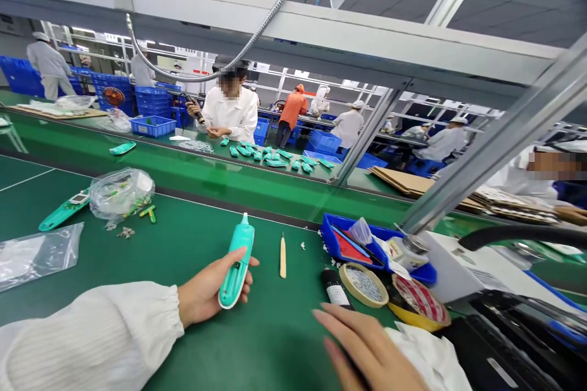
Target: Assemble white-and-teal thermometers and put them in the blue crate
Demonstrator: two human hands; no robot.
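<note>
My left hand grips a teal and white handheld device, its pointed tip aimed away from me, just above the green table. My right hand rests low at the front with fingers stretched flat and nothing in it. It lies close to a small dark bottle and a round lid with small parts. A thin wooden stick lies on the table beyond the device.
A blue tray with parts and a red-patterned tape roll sit right. Plastic bags and another teal device lie at left. A person works across the green conveyor, with several teal housings.
</note>
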